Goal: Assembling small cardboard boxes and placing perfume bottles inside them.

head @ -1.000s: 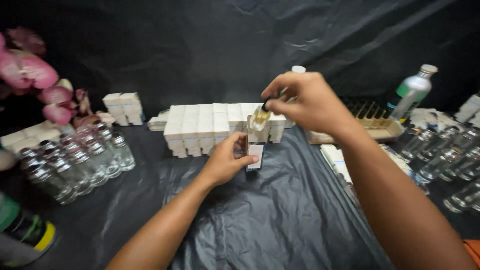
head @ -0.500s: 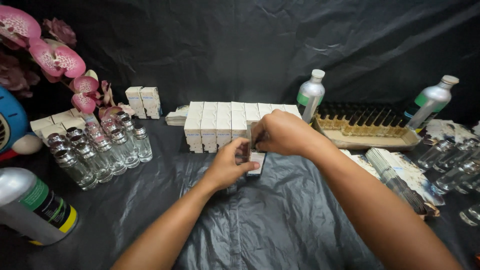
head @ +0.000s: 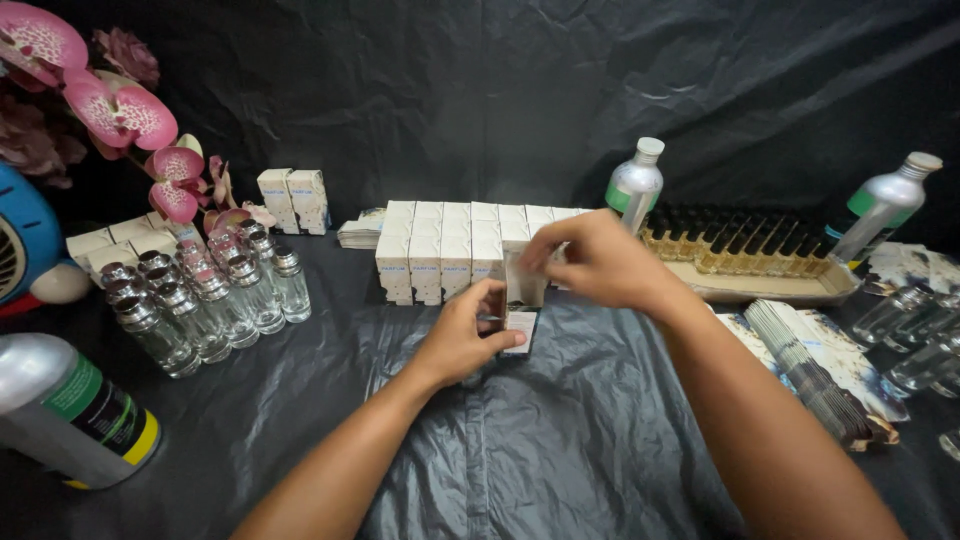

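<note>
Both hands at a small box (head: 520, 300)

Left hand (head: 462, 335) and right hand (head: 590, 262) pinched it beside the box row (head: 450, 245); open sheet (head: 560, 450) lay nearer. Since earlier, grips stayed.

Evenly lit from above and in front, fairly bright against a dark backdrop. Soft sheen on the black plastic sheet (head: 560, 440) over the counter, small glints on the glass bottles (head: 200, 300). Faint shadows only. Slightly blurred right hand (head: 600, 262). Wide-angle bending and stretching toward the edges.
</note>
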